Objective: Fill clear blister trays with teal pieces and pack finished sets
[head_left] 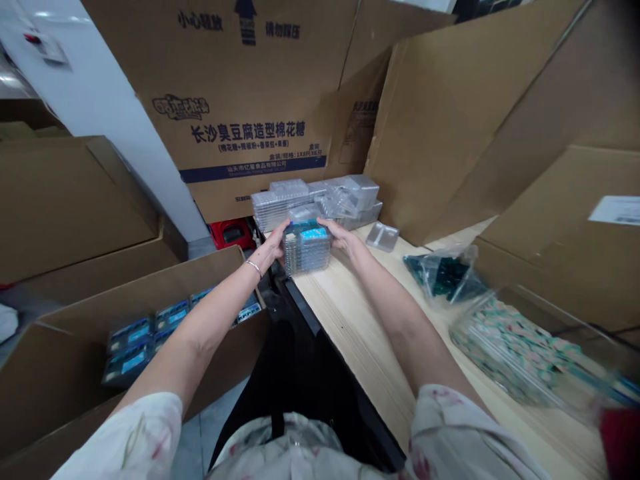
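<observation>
Left hand [270, 250] and right hand [340, 235] are both grasping the clear blister-tray stack [307, 248], palms on opposite sides, fingers spread around its upper corners. We hold it just above the near end of the light wood tabletop [350, 333]; we can't tell if its base is touching. Blue-labelled inserts show through the top and sides of the stack. A metal bangle [254, 268] sits on our left wrist, and floral sleeves [440, 427] cover both upper arms. Directly behind the hands, a pile of clear plastic trays [315, 203] sits against a printed cardboard carton [240, 113]. A single small clear tray [383, 237] lies on the tabletop just right of our right hand. Farther right are a clear bag of dark green items [445, 277] and a motion-blurred clear bag of patterned items [520, 353]. Left of the tabletop, an open cardboard box [140, 287] holds blue-labelled packs [133, 343] in clear trays, below our left forearm. A red object [233, 233] sits beyond the box, partly hidden; can't tell what it is.
</observation>
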Demonstrator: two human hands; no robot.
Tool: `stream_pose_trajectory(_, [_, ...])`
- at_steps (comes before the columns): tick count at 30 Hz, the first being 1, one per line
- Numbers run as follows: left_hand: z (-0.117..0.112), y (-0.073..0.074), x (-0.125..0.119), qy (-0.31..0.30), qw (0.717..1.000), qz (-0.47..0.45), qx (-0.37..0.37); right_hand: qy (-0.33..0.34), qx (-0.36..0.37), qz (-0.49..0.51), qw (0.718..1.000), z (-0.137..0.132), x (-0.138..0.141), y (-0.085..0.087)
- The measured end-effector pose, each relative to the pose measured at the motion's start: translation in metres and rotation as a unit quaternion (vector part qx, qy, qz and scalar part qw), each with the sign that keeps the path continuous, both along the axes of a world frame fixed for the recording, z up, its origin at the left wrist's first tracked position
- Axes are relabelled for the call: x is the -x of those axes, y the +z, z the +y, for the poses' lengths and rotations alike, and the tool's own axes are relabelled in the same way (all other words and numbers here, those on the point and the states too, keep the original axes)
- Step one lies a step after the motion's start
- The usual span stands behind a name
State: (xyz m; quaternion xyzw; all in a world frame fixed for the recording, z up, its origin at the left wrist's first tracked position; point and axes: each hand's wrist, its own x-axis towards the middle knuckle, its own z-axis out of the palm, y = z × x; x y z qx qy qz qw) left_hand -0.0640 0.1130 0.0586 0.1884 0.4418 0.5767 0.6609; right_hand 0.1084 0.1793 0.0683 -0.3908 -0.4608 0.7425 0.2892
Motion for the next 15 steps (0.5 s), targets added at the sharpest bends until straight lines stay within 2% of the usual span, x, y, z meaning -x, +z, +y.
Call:
stream_pose_trajectory(7, [-0.011, 0.008, -0.004, -0.008, 1.000, 0.021, -0.010, -0.007, -0.005, 0.020, 1.000, -0.009, 0.000, 0.002])
stream_pose_trajectory(10, [-0.015, 0.013, -0.003, -0.044, 0.999, 0.024, -0.007, -0.001, -0.007, 0.005, 1.000, -0.012, -0.002, 0.006])
stream_pose_trajectory(13, [-0.017, 0.019, 0.000, -0.083, 0.996, 0.029, 0.003, 0.024, -0.010, -0.009, 1.000, -0.012, -0.006, 0.013])
stream_pose_trajectory(15, [-0.017, 0.019, 0.003, -0.067, 0.997, 0.027, -0.009, 0.053, -0.026, -0.014, 0.998, -0.008, -0.012, 0.015])
